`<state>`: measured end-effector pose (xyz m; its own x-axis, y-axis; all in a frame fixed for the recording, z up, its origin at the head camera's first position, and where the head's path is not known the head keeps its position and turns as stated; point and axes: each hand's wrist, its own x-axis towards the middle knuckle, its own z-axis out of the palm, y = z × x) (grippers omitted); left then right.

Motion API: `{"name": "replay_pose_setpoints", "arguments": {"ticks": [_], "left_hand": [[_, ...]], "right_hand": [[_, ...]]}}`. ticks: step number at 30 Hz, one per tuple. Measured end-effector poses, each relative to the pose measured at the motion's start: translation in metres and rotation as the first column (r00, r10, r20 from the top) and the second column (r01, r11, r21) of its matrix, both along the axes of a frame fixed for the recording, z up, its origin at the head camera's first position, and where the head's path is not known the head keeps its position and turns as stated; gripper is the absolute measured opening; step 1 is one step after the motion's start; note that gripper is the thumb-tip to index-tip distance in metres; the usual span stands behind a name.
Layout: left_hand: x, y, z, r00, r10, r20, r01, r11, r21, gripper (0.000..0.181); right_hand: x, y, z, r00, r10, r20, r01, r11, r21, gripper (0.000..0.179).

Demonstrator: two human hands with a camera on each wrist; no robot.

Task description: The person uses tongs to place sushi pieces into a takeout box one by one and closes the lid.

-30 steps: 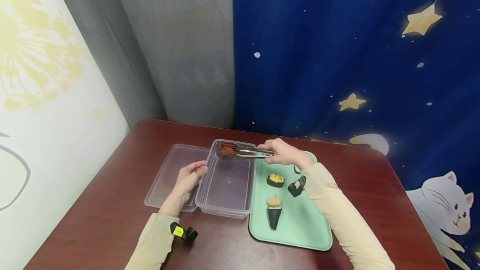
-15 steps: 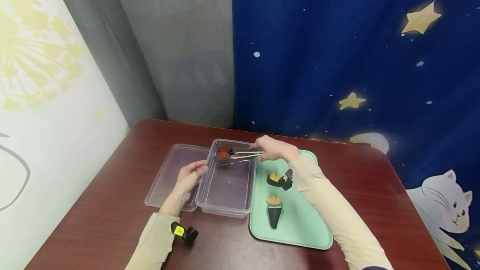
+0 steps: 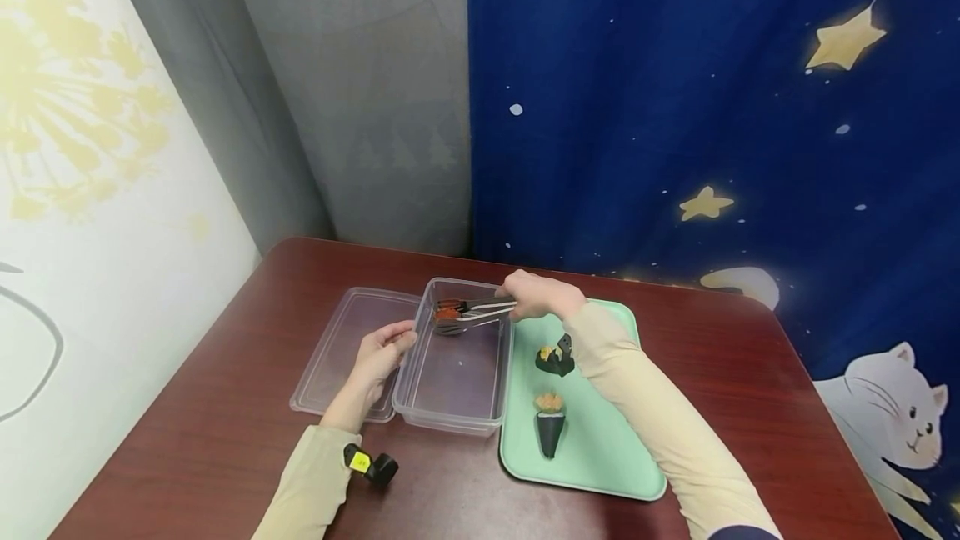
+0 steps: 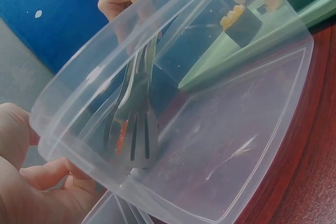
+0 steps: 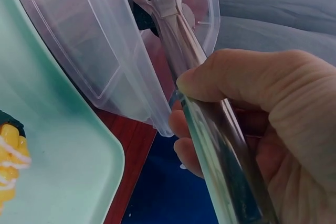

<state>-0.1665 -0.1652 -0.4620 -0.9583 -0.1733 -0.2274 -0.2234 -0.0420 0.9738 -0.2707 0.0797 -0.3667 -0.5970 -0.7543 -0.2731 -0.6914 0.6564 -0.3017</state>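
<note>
My left hand (image 3: 381,361) pinches the left rim of a clear plastic container (image 3: 453,390), thumb and fingers at its edge. My right hand (image 3: 542,294) grips metal serving tongs (image 5: 181,40) over the container's far right rim. Between the slotted tong heads sits a sushi piece with orange-red topping (image 3: 447,314); the tongs cover most of it. In the left wrist view, the tong heads (image 4: 137,135) show through the clear wall, low inside the container's far end. A dark wrap (image 5: 144,18) shows beside the tongs in the right wrist view.
A clear lid (image 3: 337,357) lies left of the container, partly under my left hand. On the right, a green tray (image 3: 600,457) bears a corn-topped sushi (image 3: 545,352) and a cone-shaped hand roll (image 3: 551,433). My right forearm (image 3: 637,394) passes over the tray.
My right hand has moved left with the tongs and the sushi, which now sit lower within the container's far end. The left hand stays at the rim.
</note>
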Motion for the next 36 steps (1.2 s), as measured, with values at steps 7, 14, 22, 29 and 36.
{"name": "replay_pose_setpoints", "arguments": {"ticks": [7,14,22,29,36], "left_hand": [[0.001,-0.001,-0.001,1.000,-0.004,-0.007,0.004,1.000,-0.001,0.035],[0.002,0.001,0.001,1.000,0.003,-0.007,-0.003,1.000,-0.006,0.034],[0.002,0.001,0.002,1.000,-0.002,0.001,0.002,1.000,-0.004,0.035],[0.002,0.001,0.000,1.000,0.005,-0.013,-0.005,1.000,-0.010,0.034],[0.003,0.000,0.001,1.000,0.004,-0.010,-0.004,1.000,-0.004,0.036]], "right_hand": [[-0.002,-0.004,-0.001,1.000,0.025,0.001,-0.025,1.000,0.012,0.026],[-0.001,-0.004,0.001,1.000,0.025,0.003,-0.025,0.999,0.022,0.024],[0.000,-0.003,0.003,1.000,0.017,-0.007,-0.017,1.000,0.025,0.021],[0.002,0.006,0.004,1.000,0.021,-0.015,-0.021,0.999,-0.028,0.035],[0.008,0.034,0.004,0.999,-0.025,-0.040,0.020,0.993,-0.120,0.056]]}}
